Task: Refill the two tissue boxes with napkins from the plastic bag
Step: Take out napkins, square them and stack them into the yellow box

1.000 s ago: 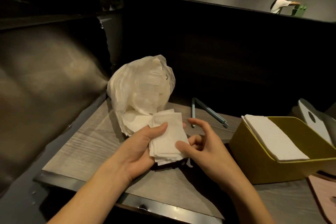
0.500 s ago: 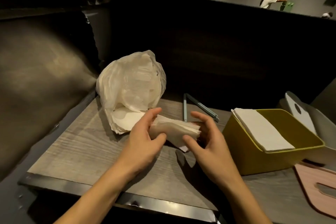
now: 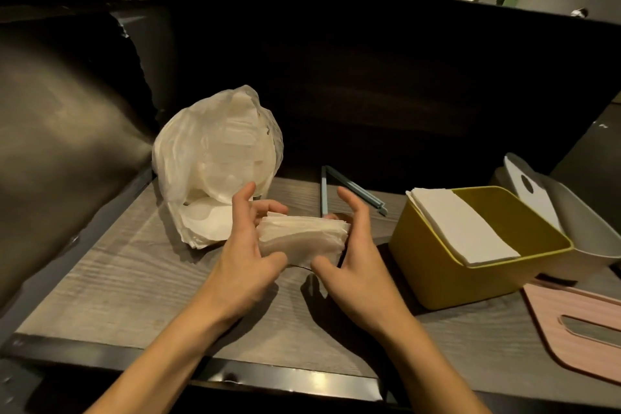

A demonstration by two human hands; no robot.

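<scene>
A stack of white napkins (image 3: pixel 302 239) stands on edge on the wooden table (image 3: pixel 127 279), held between both hands. My left hand (image 3: pixel 248 255) grips its left end and my right hand (image 3: pixel 353 259) grips its right end, thumbs toward me. Behind the left hand lies the white plastic bag (image 3: pixel 215 161) with more napkins showing at its mouth. To the right stands an open yellow tissue box (image 3: pixel 447 276) with a white napkin stack (image 3: pixel 463 225) inside. A grey tissue box (image 3: pixel 578 232) sits behind it, partly hidden.
A pink lid with a slot (image 3: pixel 578 329) lies at the right front. A white lid (image 3: pixel 534 195) leans in the grey box. A thin blue-grey clip (image 3: pixel 349 185) lies behind my hands. A dark padded seat (image 3: pixel 60 131) is at left, a dark partition (image 3: pixel 386 87) behind.
The napkin stack went from lying flat in my left hand to standing on edge between both hands on the table. The view shifted so everything sits further left in frame.
</scene>
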